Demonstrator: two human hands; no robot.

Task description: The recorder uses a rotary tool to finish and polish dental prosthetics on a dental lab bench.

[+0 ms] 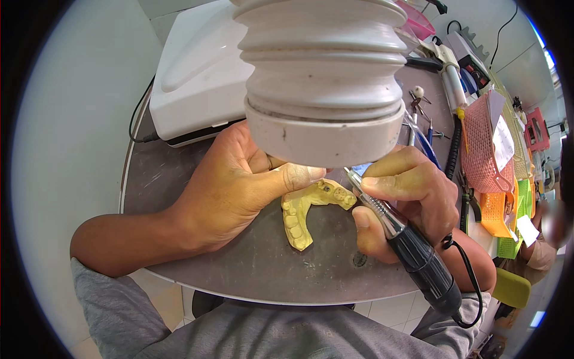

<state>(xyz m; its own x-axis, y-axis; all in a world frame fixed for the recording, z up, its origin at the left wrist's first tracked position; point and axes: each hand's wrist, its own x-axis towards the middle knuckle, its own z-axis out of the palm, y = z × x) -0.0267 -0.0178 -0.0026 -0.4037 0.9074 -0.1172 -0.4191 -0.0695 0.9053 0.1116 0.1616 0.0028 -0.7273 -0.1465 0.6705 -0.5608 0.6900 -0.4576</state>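
A yellow horseshoe-shaped dental cast (295,220) with moulded teeth is held just above the grey table, one end pointing toward me. My left hand (230,188) grips its front curve, thumb laid across the top; its fingers are mostly hidden behind. In my right hand (415,188) is a rotary handpiece (421,263), black at the back and metal at the front, held like a pen. Its tip points up and left, close to the right arm of the cast, below the hose rim. Whether the tip touches anything, I cannot tell.
A wide white ribbed suction hose (323,78) hangs over both hands and hides what lies behind it. At the back left sits a white machine (200,72). Pink (481,143), orange (499,209) and green baskets line the right side, near hand tools. Another person sits far right.
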